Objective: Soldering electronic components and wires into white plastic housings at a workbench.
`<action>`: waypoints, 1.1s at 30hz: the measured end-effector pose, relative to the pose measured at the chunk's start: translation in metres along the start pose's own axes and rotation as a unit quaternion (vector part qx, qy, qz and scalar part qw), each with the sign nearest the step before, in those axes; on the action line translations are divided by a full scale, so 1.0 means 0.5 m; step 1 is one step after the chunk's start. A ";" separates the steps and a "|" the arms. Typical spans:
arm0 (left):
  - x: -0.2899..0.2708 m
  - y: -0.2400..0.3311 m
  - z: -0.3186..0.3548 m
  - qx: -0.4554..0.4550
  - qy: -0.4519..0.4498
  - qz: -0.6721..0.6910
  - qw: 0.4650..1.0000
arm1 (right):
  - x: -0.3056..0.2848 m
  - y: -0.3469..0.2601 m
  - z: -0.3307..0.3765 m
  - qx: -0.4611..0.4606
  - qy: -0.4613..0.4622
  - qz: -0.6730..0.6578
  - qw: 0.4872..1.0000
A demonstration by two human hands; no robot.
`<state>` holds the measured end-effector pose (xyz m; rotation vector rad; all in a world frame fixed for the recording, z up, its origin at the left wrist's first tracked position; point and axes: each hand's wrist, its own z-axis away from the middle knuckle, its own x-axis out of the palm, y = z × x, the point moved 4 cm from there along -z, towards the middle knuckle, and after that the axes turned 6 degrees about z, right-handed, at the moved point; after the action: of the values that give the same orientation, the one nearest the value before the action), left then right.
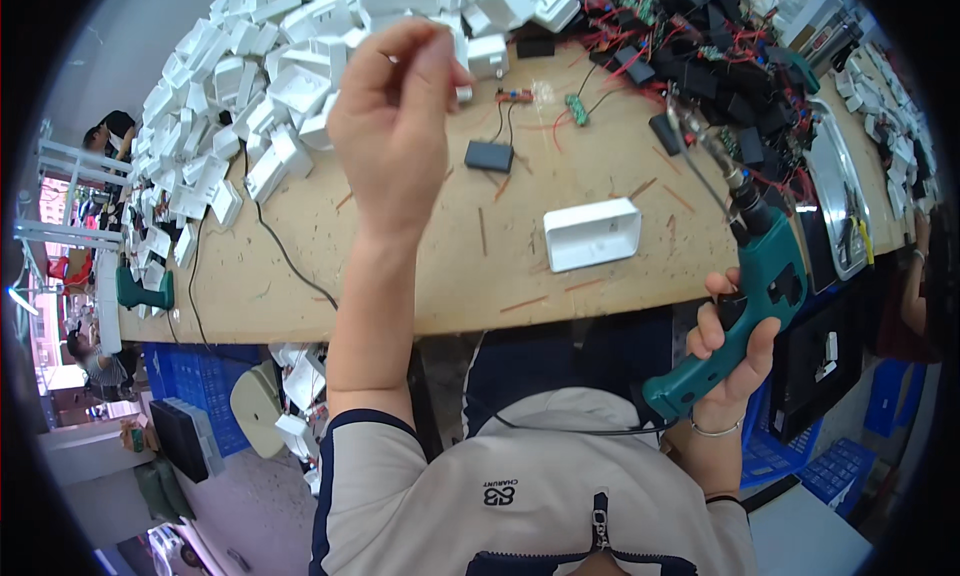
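Observation:
My right hand (740, 361) is wrapped round the handle of a green soldering gun (768, 261), its metal tip end pointing up and away over the bench. My left hand (395, 126) is raised in front of the heap of white plastic housings (290, 86), with thumb and fingers curled together. Whatever the fingers may hold is too small or hidden to make out. Between my hands lies an open white plastic housing (592, 238). Beyond it, a black rectangular block (489, 157) is wired to a small reddish-brown part (515, 95). A small green circuit board (577, 110) with wires lies to the right.
Black blocks with red wires and circuit boards form a pile (690, 36) at the far right. Thin brown strips (482, 232) are scattered on the wooden bench (420, 301). A second green tool (145, 289) lies at the left edge. A metal tray (840, 191) stands at the right.

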<state>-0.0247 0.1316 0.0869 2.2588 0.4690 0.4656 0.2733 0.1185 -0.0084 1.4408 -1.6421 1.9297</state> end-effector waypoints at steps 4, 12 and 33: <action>0.018 -0.021 0.142 -0.089 -0.065 -0.131 0.985 | 0.028 0.045 -0.006 0.030 -0.032 -0.045 0.998; 0.058 -0.055 0.264 -0.114 -0.070 -0.098 0.986 | 0.051 0.111 -0.020 0.080 -0.018 -0.055 0.995; 0.112 -0.044 0.288 -0.221 -0.275 -0.082 0.932 | -0.015 0.109 -0.014 0.061 0.048 0.006 0.997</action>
<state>0.0864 0.0833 -0.0113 1.7847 0.2264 -0.1486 0.2351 0.1083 -0.0475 1.3601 -1.5174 2.1043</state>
